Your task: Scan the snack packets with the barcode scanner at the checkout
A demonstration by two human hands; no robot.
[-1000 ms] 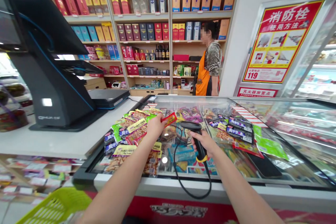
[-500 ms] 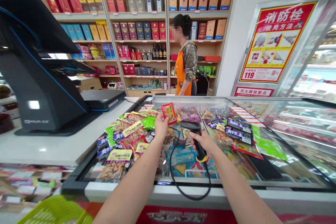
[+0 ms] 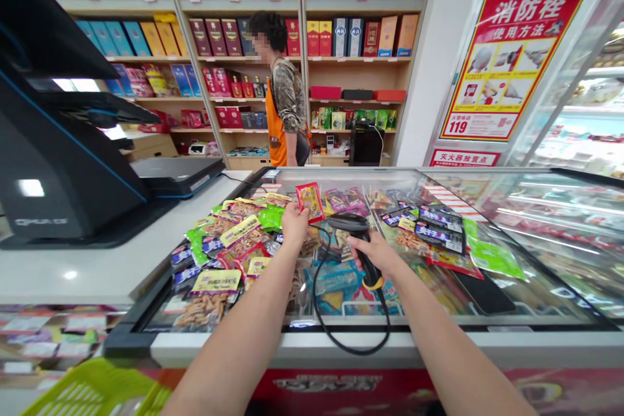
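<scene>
My left hand (image 3: 295,224) pinches a small red and yellow snack packet (image 3: 311,202) by its lower left edge, above the glass freezer top (image 3: 292,320). In my right hand (image 3: 375,253) is a black barcode scanner (image 3: 366,261), gripped by its handle. Its head points left, close to the packet but apart from it. A black cable (image 3: 316,292) loops from the handle's base over the freezer's front edge. Left of my left hand lies a heap of snack packets (image 3: 234,240) in yellow, green, red and black. A smaller pile of packets (image 3: 441,231) lies to the right.
A black phone (image 3: 485,292) lies beside the right pile. On the white counter (image 3: 63,276) at left stand a checkout terminal (image 3: 53,136) and a scale (image 3: 178,172). A yellow-green basket (image 3: 82,390) is at lower left. Behind the freezer, a person in an orange apron (image 3: 277,123) stands before the shelves.
The person in the orange apron has moved left along the shelves. My view has tilted down and shifted slightly. Both hands keep their holds, with the scanner and packet about as far apart as before.
</scene>
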